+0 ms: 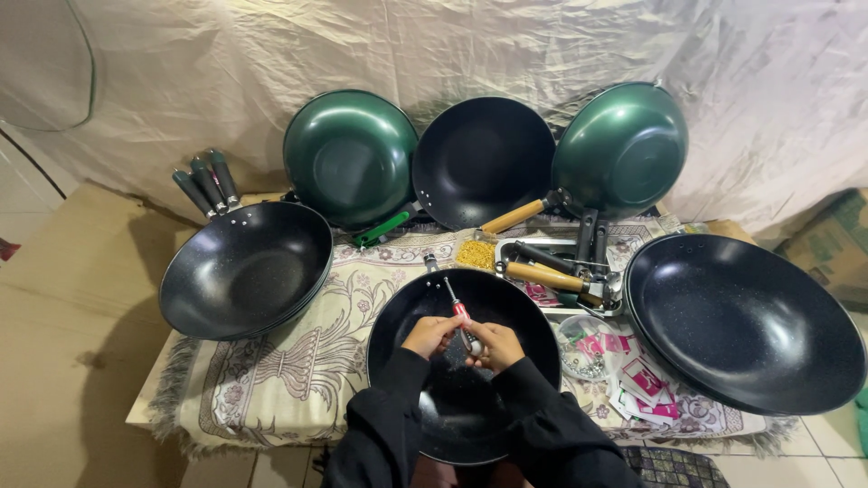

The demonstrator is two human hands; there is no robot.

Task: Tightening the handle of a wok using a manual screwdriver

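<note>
Both hands meet over the near black pan: the right hand closed around a red-handled screwdriver, the left hand curled, its hold unclear; stacked pans crowd the surface's left edge.

Soft, fairly dim light falls from above and the front, leaving a dark shadow beside the worktop's left edge. Focus is sharp throughout; wide-angle bending curves the picture's edges.

Black speckled pan, red-handled screwdriver, green upturned pans, cream floral-patterned cloth, black sleeves.
</note>
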